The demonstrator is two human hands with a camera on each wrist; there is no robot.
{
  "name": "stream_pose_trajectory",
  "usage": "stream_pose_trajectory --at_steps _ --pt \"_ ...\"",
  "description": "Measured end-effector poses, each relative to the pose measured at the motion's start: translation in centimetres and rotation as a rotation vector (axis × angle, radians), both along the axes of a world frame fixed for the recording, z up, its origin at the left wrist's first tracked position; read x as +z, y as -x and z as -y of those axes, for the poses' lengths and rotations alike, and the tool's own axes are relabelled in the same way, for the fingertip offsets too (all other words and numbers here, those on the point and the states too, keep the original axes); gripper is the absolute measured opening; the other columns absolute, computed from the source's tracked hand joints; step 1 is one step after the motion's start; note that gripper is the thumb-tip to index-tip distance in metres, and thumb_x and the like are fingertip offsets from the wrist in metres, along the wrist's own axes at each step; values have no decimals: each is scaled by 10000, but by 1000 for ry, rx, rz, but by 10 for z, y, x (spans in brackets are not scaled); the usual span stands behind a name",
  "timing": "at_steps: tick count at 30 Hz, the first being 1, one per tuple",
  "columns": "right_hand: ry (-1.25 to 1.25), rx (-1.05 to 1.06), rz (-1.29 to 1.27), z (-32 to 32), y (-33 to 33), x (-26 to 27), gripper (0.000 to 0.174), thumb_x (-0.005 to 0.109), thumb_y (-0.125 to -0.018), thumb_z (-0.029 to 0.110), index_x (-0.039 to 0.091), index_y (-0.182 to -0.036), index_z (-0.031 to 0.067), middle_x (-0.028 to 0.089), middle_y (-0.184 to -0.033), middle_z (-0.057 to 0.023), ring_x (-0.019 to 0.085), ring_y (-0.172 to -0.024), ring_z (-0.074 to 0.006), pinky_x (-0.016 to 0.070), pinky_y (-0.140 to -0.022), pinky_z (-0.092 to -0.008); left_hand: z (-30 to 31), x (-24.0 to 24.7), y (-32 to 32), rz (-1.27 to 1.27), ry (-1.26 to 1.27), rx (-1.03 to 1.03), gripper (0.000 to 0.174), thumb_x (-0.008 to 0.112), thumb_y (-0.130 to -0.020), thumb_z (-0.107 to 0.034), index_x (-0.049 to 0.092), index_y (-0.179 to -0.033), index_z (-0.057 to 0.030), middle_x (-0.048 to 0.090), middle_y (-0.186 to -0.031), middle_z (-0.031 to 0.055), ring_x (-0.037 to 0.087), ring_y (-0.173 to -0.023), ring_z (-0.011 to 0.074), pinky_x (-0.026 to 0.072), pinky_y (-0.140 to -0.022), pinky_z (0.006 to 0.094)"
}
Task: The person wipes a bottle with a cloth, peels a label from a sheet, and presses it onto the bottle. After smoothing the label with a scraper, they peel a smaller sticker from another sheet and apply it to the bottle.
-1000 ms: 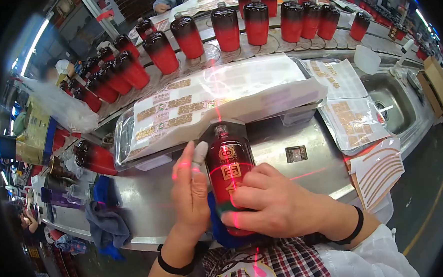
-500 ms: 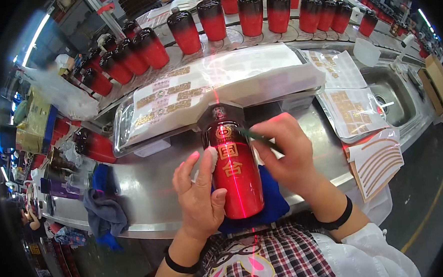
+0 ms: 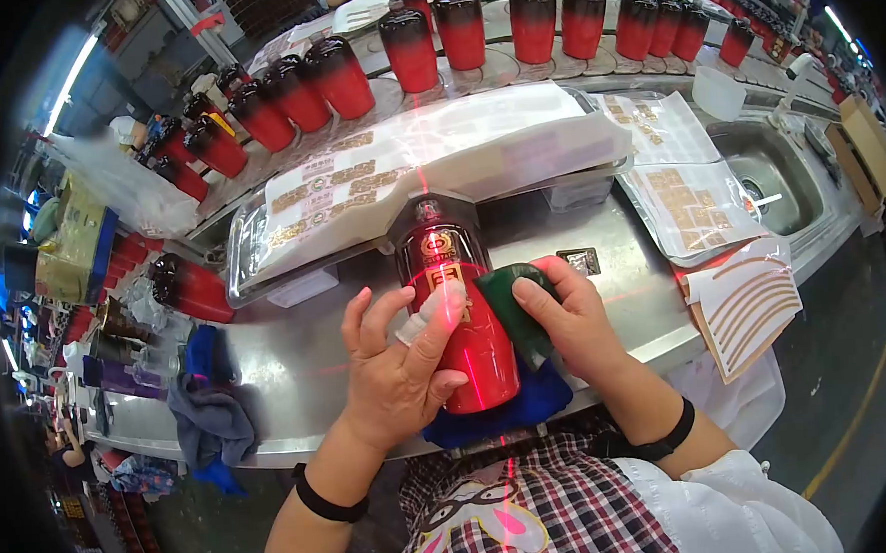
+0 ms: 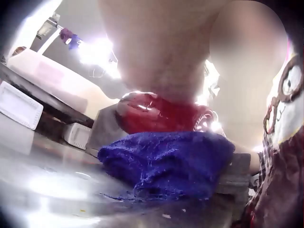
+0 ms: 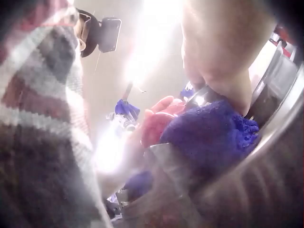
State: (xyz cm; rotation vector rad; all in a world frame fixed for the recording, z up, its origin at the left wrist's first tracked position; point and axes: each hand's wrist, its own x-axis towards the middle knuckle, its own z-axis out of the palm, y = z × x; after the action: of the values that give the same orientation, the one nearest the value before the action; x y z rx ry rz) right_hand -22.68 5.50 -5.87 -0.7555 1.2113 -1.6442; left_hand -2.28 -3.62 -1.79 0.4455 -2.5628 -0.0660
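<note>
A red bottle with a dark neck and gold lettering (image 3: 480, 370) lies on its back, its neck in a grey notched rest (image 3: 401, 234). Under its base is a folded blue cloth (image 3: 511, 420), seen close up in the left wrist view as a thick blue pad (image 4: 166, 161). My left hand (image 3: 396, 374) is at the bottle's left side, the white-wrapped index finger (image 3: 437, 312) lying over the lettering, the other fingers loosely spread. At the bottle's right side, my right hand (image 3: 584, 319) pinches a dark green flat scraper (image 3: 510, 308) between thumb and fingers.
Behind the bottle stands a tray with printed transfer sheets (image 3: 456, 141). More sheets (image 3: 695, 208) lie on the right beside a sink (image 3: 773, 174). Red-black bottles (image 3: 533, 26) line the curved conveyor. A grey cloth (image 3: 210, 419) hangs over the left front edge.
My right hand has gone from low on the bottle to its upper right, then back down beside it, turning the scraper's face up. The left index finger has moved onto the lettering. Conveyor bottles have shifted right.
</note>
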Motion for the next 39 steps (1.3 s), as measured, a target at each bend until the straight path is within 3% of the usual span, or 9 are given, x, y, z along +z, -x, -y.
stream_pose_trajectory --at_steps 5,8,14,23,26,32,36,39 --pt "6 12 -114 0 5 -9 231 642 -983 229 599 -1043 10 636 -877 -5 554 -780 -44 484 -686 -223 -4 -2 -5 -61 15 36 579 442 -997 -521 549 -1400 -120 727 -981 51 482 -1213 272 214 -1141 514" --pt "14 4 -32 -1 1 -9 246 646 -981 240 602 -1038 5 634 -868 -5 550 -778 -46 481 -682 -227 -7 -4 -8 -96 -18 65 570 450 -997 -513 550 -1402 -124 721 -954 48 481 -1211 269 222 -1139 514" --pt "21 -18 -98 0 1 -17 254 649 -979 248 605 -1035 4 636 -863 -9 554 -779 -52 479 -677 -233 -2 18 3 99 158 -44 554 452 -994 -513 566 -1378 -131 714 -1082 59 488 -1174 266 228 -1134 515" --pt "11 -37 -147 -6 7 8 215 670 -962 207 608 -1025 11 634 -874 -5 562 -798 -48 481 -697 -224 -7 -2 -5 -65 10 29 550 450 -1000 -499 538 -1391 -124 703 -1150 35 496 -1133 269 245 -1119 509" --pt "107 -17 -171 -2 6 8 203 671 -960 200 607 -1026 18 633 -886 -3 564 -804 -42 482 -702 -218 -5 2 -8 -39 20 29 532 468 -993 -488 556 -1380 -133 704 -1154 19 487 -1149 270 250 -1116 513" --pt "43 -28 -59 -5 2 2 198 674 -959 192 598 -1037 26 631 -887 3 561 -797 -40 483 -695 -218 10 26 11 92 180 -69 485 501 -983 -456 595 -1354 -157 718 -1028 -3 463 -1189 245 222 -1134 477" --pt "35 -13 -85 -4 4 1 196 668 -965 195 595 -1033 25 633 -882 2 558 -777 -40 482 -680 -217 16 20 13 38 92 -34 473 500 -992 -429 588 -1361 -147 717 -992 -15 465 -1166 255 232 -1117 465" --pt "41 -9 -83 -1 4 -4 201 662 -970 202 592 -1031 23 635 -877 -1 559 -769 -41 481 -674 -218 18 17 12 -25 10 -3 471 509 -993 -409 586 -1359 -122 714 -1066 9 470 -1137 265 270 -1079 461"
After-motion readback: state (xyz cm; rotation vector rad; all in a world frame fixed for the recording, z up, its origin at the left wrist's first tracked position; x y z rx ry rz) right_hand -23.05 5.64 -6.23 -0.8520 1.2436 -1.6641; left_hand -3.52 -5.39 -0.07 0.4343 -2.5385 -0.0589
